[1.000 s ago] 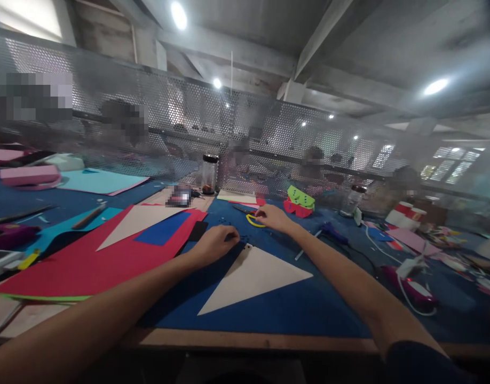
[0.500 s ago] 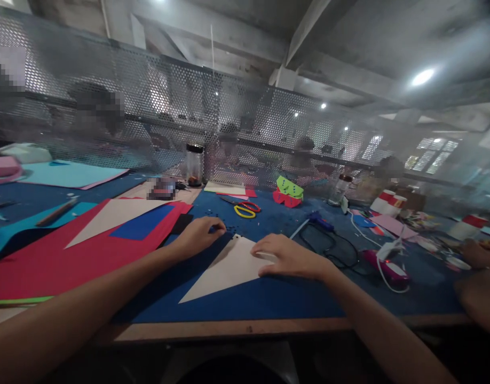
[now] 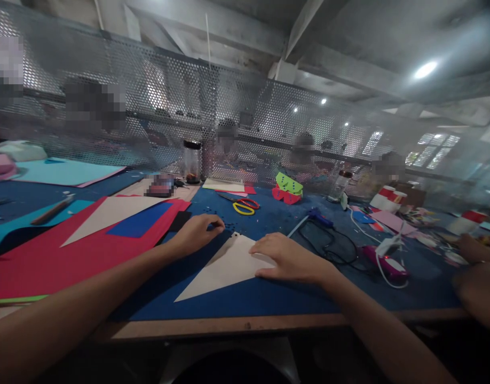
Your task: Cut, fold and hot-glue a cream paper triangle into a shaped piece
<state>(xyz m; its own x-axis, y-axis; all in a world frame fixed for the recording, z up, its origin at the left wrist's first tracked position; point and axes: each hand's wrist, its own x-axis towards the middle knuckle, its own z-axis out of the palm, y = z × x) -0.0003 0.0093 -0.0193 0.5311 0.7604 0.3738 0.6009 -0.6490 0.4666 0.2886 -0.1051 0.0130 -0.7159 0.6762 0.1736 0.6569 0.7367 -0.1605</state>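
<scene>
So we're at a long table (image 3: pixel 269 306) covered with a dark blue mat, wooden edge showing along the front. The white paper triangle (image 3: pixel 219 269) lies flat on the mat right in front of us, long point aimed back at our left.

Our right hand (image 3: pixel 287 258) is laid flat on the triangle's right corner, palm down and fingers open, pressing on it. Our left hand (image 3: pixel 195 232) sits on the mat just beside the triangle's top corner with the fingers curled in. We can't tell if it's pinching anything.

To the left there's a big red sheet (image 3: pixel 48 261) with a white triangle and a blue rectangle on top, and a teal sheet (image 3: pixel 64 172) farther back. Yellow-and-red scissors (image 3: pixel 243 207) lie well beyond our hands, near a green and red foam piece (image 3: pixel 287 188) and a jar (image 3: pixel 192 161). Cables and a pink gadget (image 3: pixel 385 264) clutter the right side, where another person's hand (image 3: pixel 475 248) pokes in.

A perforated metal screen (image 3: pixel 229 117) runs along the back of the table, with blurry people behind it. Bare concrete beams and round ceiling lights overhead.
</scene>
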